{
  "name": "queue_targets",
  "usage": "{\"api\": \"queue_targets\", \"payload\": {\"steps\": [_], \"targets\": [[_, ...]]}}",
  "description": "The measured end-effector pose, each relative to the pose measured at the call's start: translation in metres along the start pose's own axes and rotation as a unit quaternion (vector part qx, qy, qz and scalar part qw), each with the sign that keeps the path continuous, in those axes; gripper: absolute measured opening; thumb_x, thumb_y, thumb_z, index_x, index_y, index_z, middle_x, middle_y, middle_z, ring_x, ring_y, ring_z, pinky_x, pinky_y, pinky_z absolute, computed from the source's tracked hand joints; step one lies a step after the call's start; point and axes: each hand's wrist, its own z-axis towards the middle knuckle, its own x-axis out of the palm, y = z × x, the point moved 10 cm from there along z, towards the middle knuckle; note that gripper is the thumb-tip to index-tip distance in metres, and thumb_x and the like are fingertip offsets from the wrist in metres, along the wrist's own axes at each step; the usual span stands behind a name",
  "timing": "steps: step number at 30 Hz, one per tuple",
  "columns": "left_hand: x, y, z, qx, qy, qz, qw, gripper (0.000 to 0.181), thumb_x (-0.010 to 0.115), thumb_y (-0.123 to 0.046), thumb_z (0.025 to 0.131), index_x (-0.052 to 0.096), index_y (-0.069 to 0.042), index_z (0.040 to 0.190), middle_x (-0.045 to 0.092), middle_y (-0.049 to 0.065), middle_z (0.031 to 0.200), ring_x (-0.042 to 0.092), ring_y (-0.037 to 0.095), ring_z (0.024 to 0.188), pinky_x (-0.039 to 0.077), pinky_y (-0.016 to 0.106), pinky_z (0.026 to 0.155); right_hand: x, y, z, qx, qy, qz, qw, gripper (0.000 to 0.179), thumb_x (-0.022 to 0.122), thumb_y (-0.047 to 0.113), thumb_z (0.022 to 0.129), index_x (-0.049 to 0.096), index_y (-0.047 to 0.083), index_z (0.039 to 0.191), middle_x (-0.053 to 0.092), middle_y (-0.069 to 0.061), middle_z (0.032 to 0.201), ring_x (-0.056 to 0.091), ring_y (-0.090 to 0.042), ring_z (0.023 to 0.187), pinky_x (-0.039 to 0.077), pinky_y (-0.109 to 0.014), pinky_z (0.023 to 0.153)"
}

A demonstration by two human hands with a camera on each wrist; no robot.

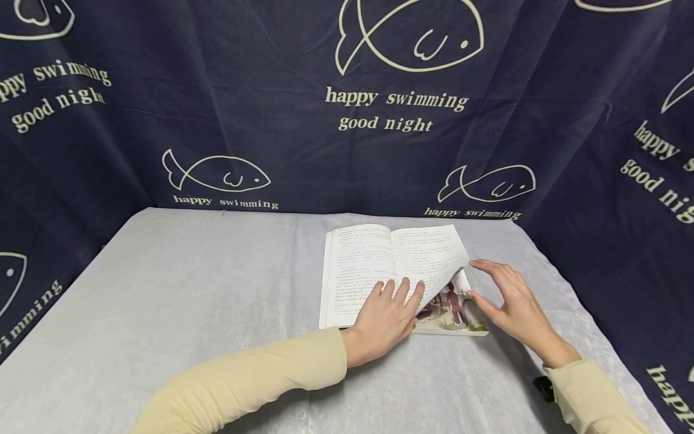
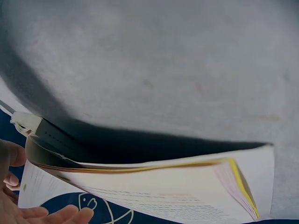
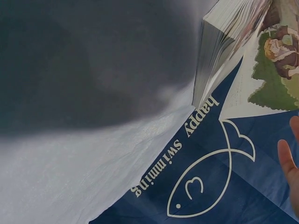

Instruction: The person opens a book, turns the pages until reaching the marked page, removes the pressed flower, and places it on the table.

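Observation:
An open book [image 1: 363, 271] lies on the table, its left page covered in printed text. The right-hand leaf [image 1: 428, 247] is raised and curved at its lower corner, baring a colour illustration [image 1: 452, 307] beneath. My left hand [image 1: 386, 316] rests across the lower middle of the book with spread, extended fingers. Beside the book's right edge is my right hand [image 1: 512, 301], its thumb and index finger apart. The index fingertip is close to the leaf's edge; whether it touches cannot be told. In the right wrist view, the page block [image 3: 229, 42] and illustrated page [image 3: 275, 65] show past the fingers [image 3: 286, 156].
A pale grey cloth covers the table [image 1: 217, 283]. Behind and on both sides hangs a dark blue curtain [image 1: 303, 169] with white fish drawings and lettering. A dark object [image 1: 544, 389] sits at the right sleeve's cuff.

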Motion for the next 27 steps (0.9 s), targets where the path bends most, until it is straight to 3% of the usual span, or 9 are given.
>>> {"api": "queue_targets", "payload": {"steps": [3, 10, 17, 22, 27], "targets": [[-0.002, 0.0, 0.0, 0.001, -0.004, -0.002, 1.0, 0.063, 0.047, -0.049, 0.087, 0.033, -0.016, 0.139, 0.051, 0.005, 0.127, 0.054, 0.021, 0.108, 0.043, 0.033, 0.087, 0.001, -0.001, -0.001, -0.001, 0.011, 0.0, 0.9999, 0.052, 0.058, 0.04, 0.086, 0.057, -0.002, 0.117, 0.061, -0.015, 0.112, 0.051, -0.02, 0.106, 0.024, -0.014, 0.101], [-0.003, 0.0, 0.001, 0.009, -0.002, -0.013, 0.9999, 0.076, 0.048, -0.049, 0.086, 0.015, -0.017, 0.146, 0.031, 0.01, 0.145, 0.043, 0.027, 0.123, 0.041, 0.037, 0.095, 0.012, -0.004, -0.007, 0.013, 0.072, -0.015, 0.9972, 0.056, 0.075, 0.009, 0.064, 0.058, 0.002, 0.117, 0.06, -0.01, 0.115, 0.049, -0.019, 0.106, 0.024, -0.015, 0.098], [-0.005, 0.001, 0.0, 0.021, 0.003, -0.034, 0.9992, 0.08, 0.051, -0.046, 0.086, 0.006, -0.019, 0.148, 0.0, 0.014, 0.154, 0.02, 0.034, 0.137, 0.034, 0.041, 0.104, 0.021, -0.005, -0.012, 0.013, 0.114, -0.032, 0.9929, 0.052, 0.076, 0.01, 0.065, 0.058, 0.005, 0.115, 0.06, -0.007, 0.115, 0.049, -0.02, 0.107, 0.029, -0.025, 0.092], [-0.008, 0.0, -0.001, 0.025, -0.014, -0.034, 0.999, 0.079, 0.053, -0.044, 0.085, 0.01, -0.02, 0.147, 0.0, 0.011, 0.154, 0.012, 0.034, 0.139, 0.029, 0.041, 0.107, 0.027, -0.005, -0.017, 0.015, 0.141, -0.037, 0.9892, 0.05, 0.076, 0.011, 0.066, 0.058, 0.004, 0.112, 0.06, -0.007, 0.112, 0.049, -0.02, 0.106, 0.032, -0.033, 0.087], [-0.009, -0.001, -0.002, 0.031, -0.018, -0.019, 0.9992, 0.074, 0.051, -0.045, 0.086, 0.018, -0.018, 0.146, 0.002, 0.009, 0.154, 0.006, 0.033, 0.141, 0.021, 0.042, 0.11, 0.031, -0.003, -0.021, 0.013, 0.158, -0.037, 0.9867, 0.05, 0.078, 0.014, 0.064, 0.059, 0.005, 0.11, 0.062, -0.006, 0.109, 0.052, -0.019, 0.102, 0.034, -0.032, 0.084]]}}
